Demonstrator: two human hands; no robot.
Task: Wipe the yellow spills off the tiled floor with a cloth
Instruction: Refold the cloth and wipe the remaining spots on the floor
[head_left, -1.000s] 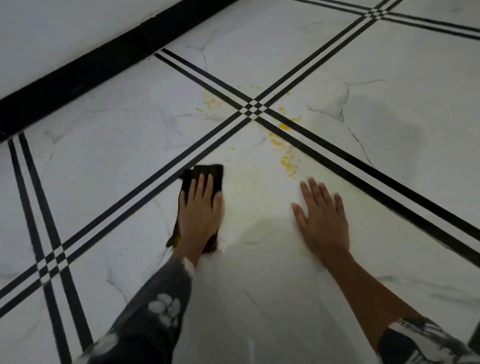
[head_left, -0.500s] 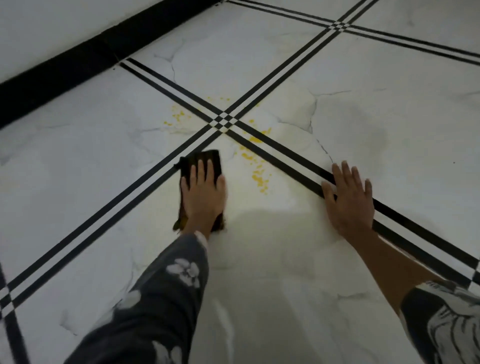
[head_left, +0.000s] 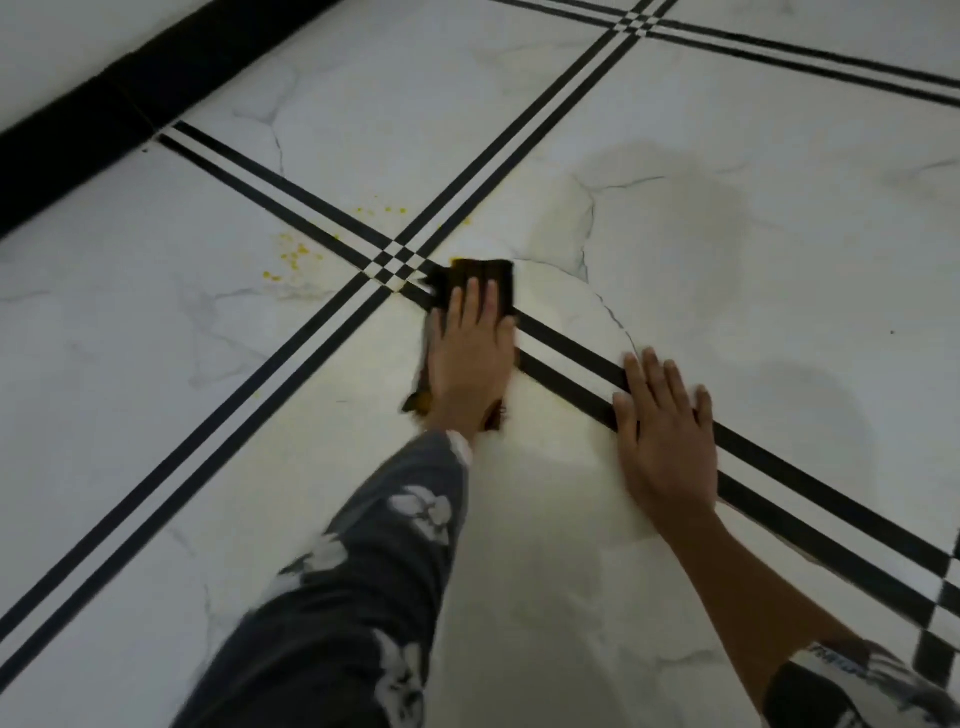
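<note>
Two hands flat, cloth by the stripe crossing.
Our left hand, stretched flat, presses it down; our right hand lies spread on the floor. We judge the cloth soft and limp, best pinned under the whole palm. Spills lie to its left.

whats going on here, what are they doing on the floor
A person is wiping a tiled floor. Their left hand presses a dark cloth flat beside the crossing of black lines; the right hand rests flat on the tiles. Yellow spots lie unwiped left of the crossing.
</note>
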